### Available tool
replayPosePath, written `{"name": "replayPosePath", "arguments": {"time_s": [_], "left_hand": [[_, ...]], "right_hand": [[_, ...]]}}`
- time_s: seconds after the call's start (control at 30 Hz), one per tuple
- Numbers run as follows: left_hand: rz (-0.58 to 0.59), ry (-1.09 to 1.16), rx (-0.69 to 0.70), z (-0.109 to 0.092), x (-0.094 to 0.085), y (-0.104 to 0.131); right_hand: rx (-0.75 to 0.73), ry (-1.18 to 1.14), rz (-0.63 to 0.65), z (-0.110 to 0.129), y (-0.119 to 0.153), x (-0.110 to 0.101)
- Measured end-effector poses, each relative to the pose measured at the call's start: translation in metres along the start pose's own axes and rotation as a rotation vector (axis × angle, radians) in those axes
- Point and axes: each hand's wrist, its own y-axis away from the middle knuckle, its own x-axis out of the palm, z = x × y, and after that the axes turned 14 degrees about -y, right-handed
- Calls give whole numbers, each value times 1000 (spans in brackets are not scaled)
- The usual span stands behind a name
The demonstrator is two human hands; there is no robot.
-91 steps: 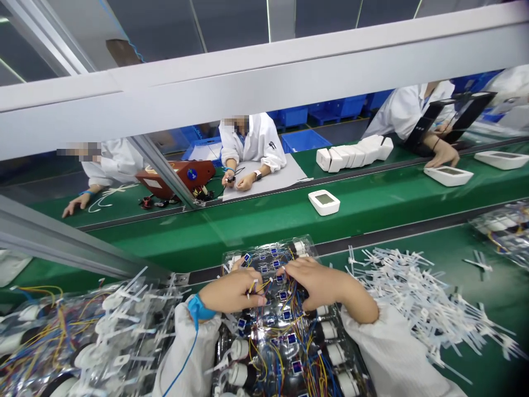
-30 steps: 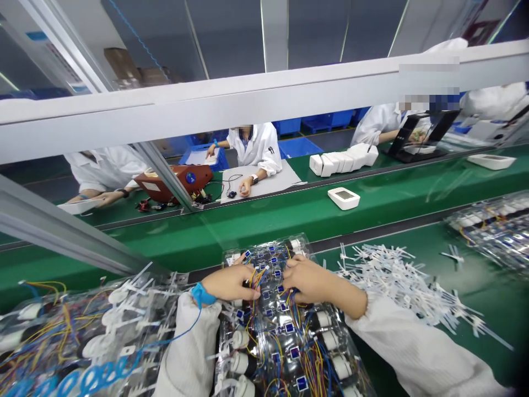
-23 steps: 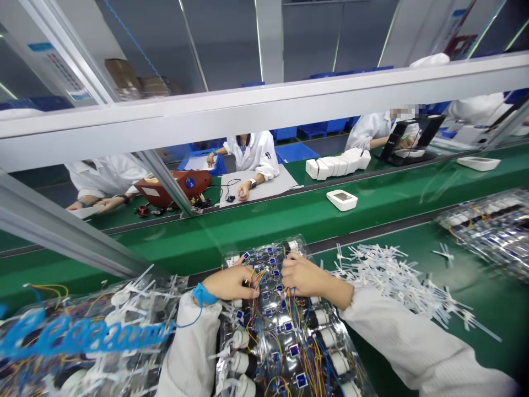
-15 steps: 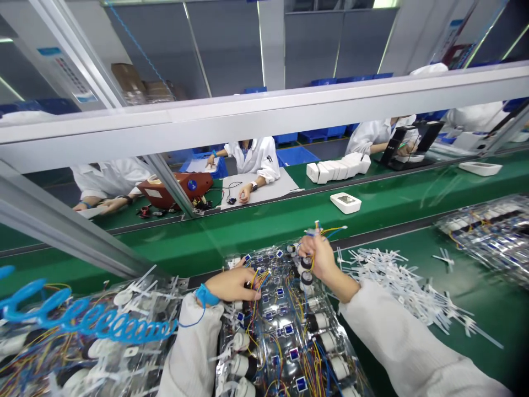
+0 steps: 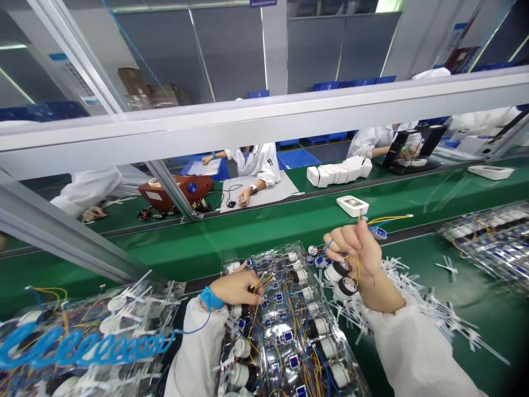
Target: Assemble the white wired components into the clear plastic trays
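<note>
My left hand (image 5: 237, 288), with a blue wrist strap (image 5: 211, 298), rests over the left side of a clear plastic tray (image 5: 285, 358) of wired parts. Its fingers are curled around a small bundle of coloured wires (image 5: 265, 282). My right hand (image 5: 359, 255) is raised beyond the tray's upper right edge, fingers closed on yellow and blue wires. From these wires hang black-and-white cylindrical parts (image 5: 346, 285), and a small blue-screened board (image 5: 379, 232) sticks out to the right.
White zip ties (image 5: 433, 314) lie heaped at right. Another parts tray (image 5: 496, 231) is at far right, more parts (image 5: 124, 320) under a blue coiled cord (image 5: 91, 348) at left. A white device (image 5: 352, 205) sits on the green ledge. People work beyond the metal frame (image 5: 248, 122).
My right hand has moved right and away from the tray, lifting the wired cylindrical parts out with it. My left hand has stayed nearly in place on the tray.
</note>
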Motion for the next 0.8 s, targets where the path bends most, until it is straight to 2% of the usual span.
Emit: {"name": "replayPosePath", "arguments": {"time_s": [0.07,0.2,0.33,0.53,0.8], "left_hand": [[7,-12,-2,-3,-1,-4],[10,-31,7,-3,-3,-9],[6,-7,17,-1,-1,-7],[-30,-2,17,1,2,-5],[-41,-12,18,1,3,-7]], "right_hand": [[56,247,218,-6,8,-7],[168,544,576,-28,25,-14],[243,812,808,-51,43,-7],[233,1044,1028,-67,56,5],[192,1123,1111,-79,62,10]]}}
